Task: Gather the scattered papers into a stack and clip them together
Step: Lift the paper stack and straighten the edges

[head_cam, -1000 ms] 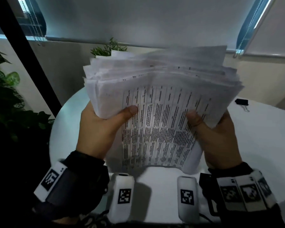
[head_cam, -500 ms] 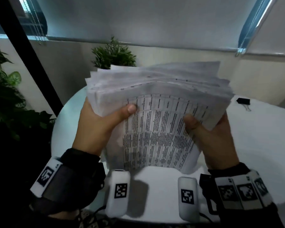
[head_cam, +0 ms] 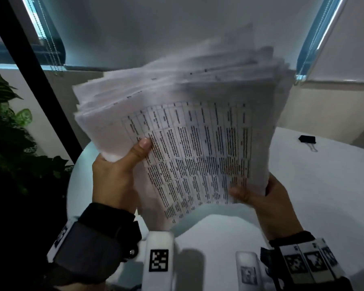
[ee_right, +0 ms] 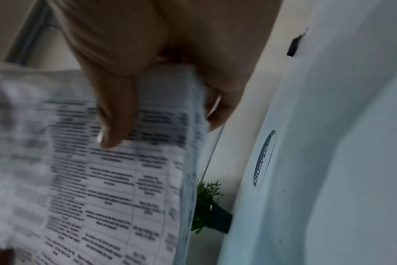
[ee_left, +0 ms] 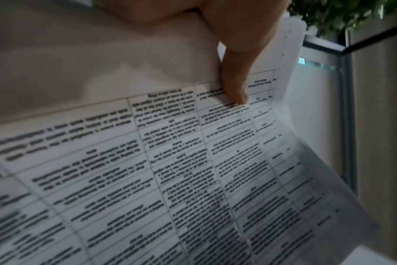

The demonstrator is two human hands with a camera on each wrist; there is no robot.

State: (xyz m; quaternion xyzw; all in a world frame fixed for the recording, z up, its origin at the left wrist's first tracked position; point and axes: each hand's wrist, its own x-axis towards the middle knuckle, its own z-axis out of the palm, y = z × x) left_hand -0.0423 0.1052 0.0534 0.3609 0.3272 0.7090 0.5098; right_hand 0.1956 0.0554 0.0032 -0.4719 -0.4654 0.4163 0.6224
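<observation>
Below, a round white table (head_cam: 324, 196), smooth and matte. Held above it, off the surface, a thick paper stack (head_cam: 193, 131): thin white sheets, the top one printed with a ruled grid of text, far edges fanned and ragged, near edge bowed. Left hand (head_cam: 116, 175) grips the stack's left corner, thumb pressed on top. Right hand (head_cam: 269, 198) clasps the lower right corner, thumb over, fingers under. Small potted plant (ee_right: 210, 209), dark pot. Black binder clip (head_cam: 307, 139), wire handles, lies well apart at right.
</observation>
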